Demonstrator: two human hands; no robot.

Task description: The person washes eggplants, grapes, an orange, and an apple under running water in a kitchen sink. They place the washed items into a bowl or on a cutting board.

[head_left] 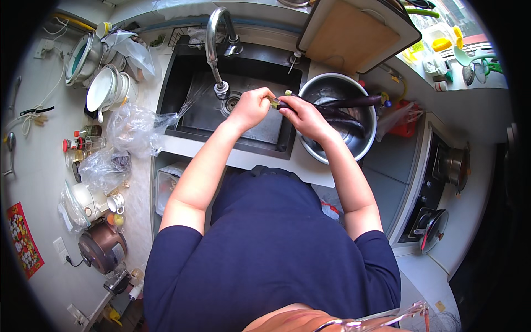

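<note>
In the lower centre of the frame we see a dark blue shirt (287, 238), with both bare forearms extending upward from its sleeves. Beyond it we locate the front strip of the white bench (318, 174). Past this strip, above the frame centre, we find two hands close together. The left hand (251, 112) has its grip closed, fingers and thumb pinching the green cap end of a dark purple eggplant (284, 104). The right hand (307, 118) has its grip closed around the same eggplant, just beside the cap, and hides part of its length. We place this eggplant over the right part of the sink (265, 130), near the left rim of the basin (317, 146).

The basin is round and metal, stands right of the sink and contains other eggplants (345, 119); one reaches across to the right rim. We cannot tell their count. The sink is black and rectangular, with its drain just left of the left hand.

At the left of the frame we note clear plastic bags (133, 130); at the right, a stove (427, 191) bearing a metal pot (457, 169). A curved metal faucet (212, 50) rises behind the sink. Farthest, at upper right, we observe an upright cutting board (354, 39).
</note>
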